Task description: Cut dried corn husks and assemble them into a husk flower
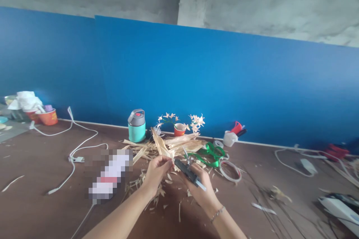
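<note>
My right hand (202, 186) is wrapped round a black glue gun (186, 171), a whitish glue stick jutting from its rear end. The gun's front end points left, at the fingertips of my left hand (159, 171). Those fingers are pinched together; whatever sits between them is too small to make out. Just beyond both hands lies a heap of dry, pale corn husks (182, 142). Trimmed husk scraps (159, 188) are scattered around and under my wrists. Behind the heap, pale husk-like flowers (198, 120) on green stems stand by a red paper cup (180, 130).
A turquoise flask (137, 129) stands back left. Green ribbon (214, 154), a tape roll (230, 171) and a white cup (230, 139) are to the right. A white cable (81, 145) and a blurred-out object (110, 175) lie left. A blue partition (174, 74) borders the table.
</note>
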Tool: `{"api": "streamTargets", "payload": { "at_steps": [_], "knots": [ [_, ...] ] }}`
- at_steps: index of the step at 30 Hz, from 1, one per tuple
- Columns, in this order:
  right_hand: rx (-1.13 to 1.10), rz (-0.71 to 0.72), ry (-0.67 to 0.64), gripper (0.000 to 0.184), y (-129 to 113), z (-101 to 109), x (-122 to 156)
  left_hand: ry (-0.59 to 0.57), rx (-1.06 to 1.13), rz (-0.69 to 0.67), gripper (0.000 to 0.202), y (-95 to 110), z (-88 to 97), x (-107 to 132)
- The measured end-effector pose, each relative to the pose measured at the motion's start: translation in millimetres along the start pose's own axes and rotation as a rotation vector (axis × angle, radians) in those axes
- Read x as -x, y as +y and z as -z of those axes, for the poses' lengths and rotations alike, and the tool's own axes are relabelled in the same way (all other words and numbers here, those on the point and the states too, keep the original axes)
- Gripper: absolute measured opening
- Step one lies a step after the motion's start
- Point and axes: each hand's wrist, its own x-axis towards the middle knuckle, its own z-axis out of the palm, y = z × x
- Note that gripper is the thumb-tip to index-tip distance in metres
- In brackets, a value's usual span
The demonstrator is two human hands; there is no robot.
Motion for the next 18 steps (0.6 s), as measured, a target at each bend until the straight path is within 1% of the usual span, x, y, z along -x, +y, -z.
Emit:
{"api": "streamTargets", "payload": {
  "at_steps": [10, 18],
  "knots": [
    [0.031, 0.003, 0.004, 0.009, -0.3, 0.1, 0.0, -0.002, -0.027, -0.004, 0.021, 0.5, 1.0, -0.2],
    [0.025, 0.004, -0.006, 0.008, -2.7, 1.0, -0.5, -0.011, 0.002, 0.013, 0.021, 1.2, 0.0, 0.7]
  ]
}}
